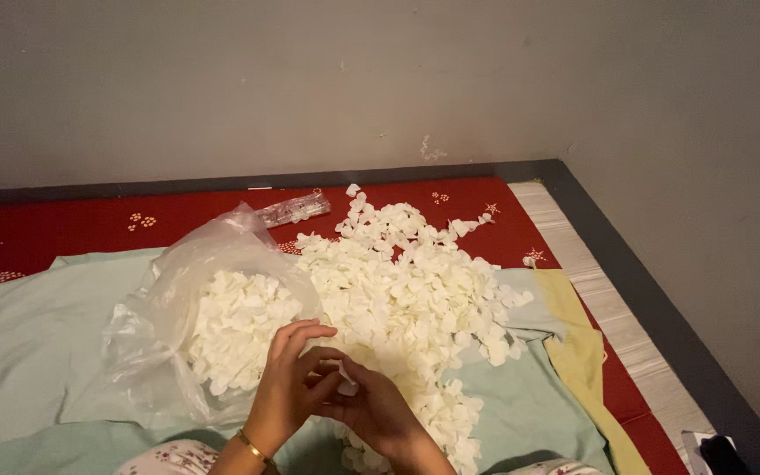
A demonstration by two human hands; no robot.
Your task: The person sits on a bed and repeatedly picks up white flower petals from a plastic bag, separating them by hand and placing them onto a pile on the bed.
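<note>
A wide heap of cream-white fabric petals (406, 281) lies spread on a pale green cloth (28, 352). To its left a clear plastic bag (178, 299) lies open with more petals (239, 330) inside. My left hand (292, 374) and my right hand (371, 409) meet at the near edge of the heap. Together their fingertips pinch a single white petal (347, 380). A thin gold bangle (254, 449) circles my left wrist.
A red mat with white star patterns (63, 229) lies under the green cloth. A small clear plastic packet (294, 209) rests near the wall. A yellow cloth edge (578, 352) and striped flooring (626, 325) run along the right. A dark object (719, 453) sits at the bottom right.
</note>
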